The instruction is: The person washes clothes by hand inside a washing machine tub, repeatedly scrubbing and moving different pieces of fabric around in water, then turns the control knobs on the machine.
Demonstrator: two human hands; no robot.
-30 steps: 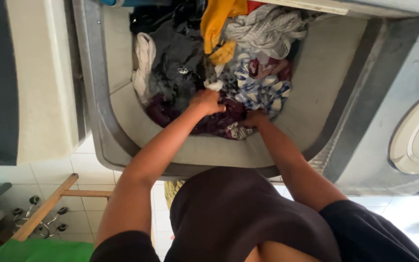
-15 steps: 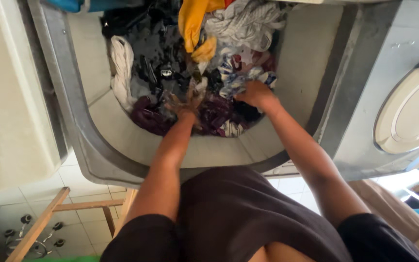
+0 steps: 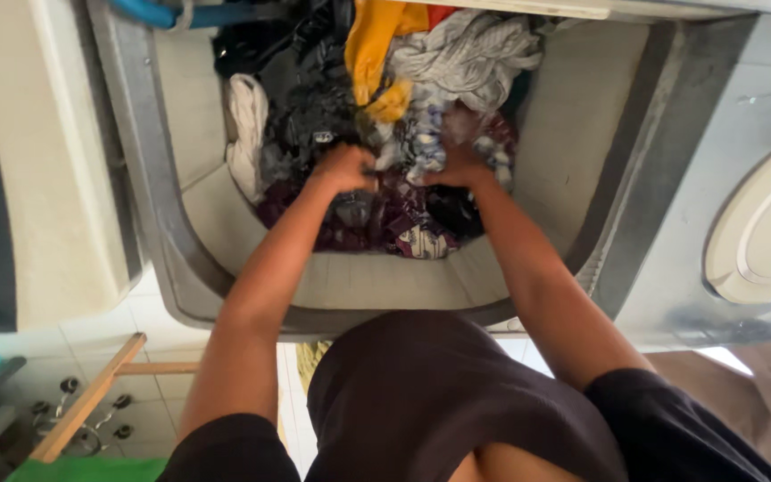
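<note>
Hose [image 3: 149, 15], blue, at 11 o'clock on the sink [image 3: 167, 241] rim. White cloth [image 3: 247, 134] at 10 o'clock of the laundry pile [image 3: 368, 125] filling the sink. Left hand [image 3: 343, 168] fisted in dark clothes, pile centre. Right hand [image 3: 459, 166] just beside it at 3 o'clock, fingers buried in patterned cloth [image 3: 421, 147], grip unclear. Yellow garment [image 3: 377, 45] at 12. White round lid [image 3: 765, 232] far right.

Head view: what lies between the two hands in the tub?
In the head view, the left hand and right hand press into the laundry pile; between them lies a blue-and-white patterned cloth, over dark maroon fabric.
</note>
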